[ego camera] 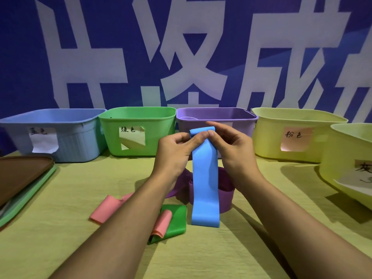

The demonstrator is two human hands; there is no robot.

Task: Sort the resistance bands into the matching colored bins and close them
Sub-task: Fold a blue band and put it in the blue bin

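**Blue band held up before the row of bins**

Above the middle of the yellow-green tablecloth, both hands hold the top end of a long flat blue rubber resistance band. The left hand pinches its upper edge between thumb and fingers, and the right hand pinches the same edge from the other side, the two thumbs almost touching. The band hangs straight down, its lower loop reaching just above or onto the cloth; which one cannot be told.

Behind the hanging band, on the cloth, lies a coiled purple rubber band. Nearer and to the left lie a folded pink rubber band, a flat green rubber band and, lying on the green one, a second curled pink rubber band.

Along the far edge stand open plastic bins, each with a paper label: a light blue ribbed bin at far left, a green bin, a purple bin directly behind the hands, and a pale yellow bin to the right. Another pale yellow bin stands nearer at the right edge.

At the near left a brown plastic lid rests on a green plastic lid. A blue wall with large white characters fills the background.
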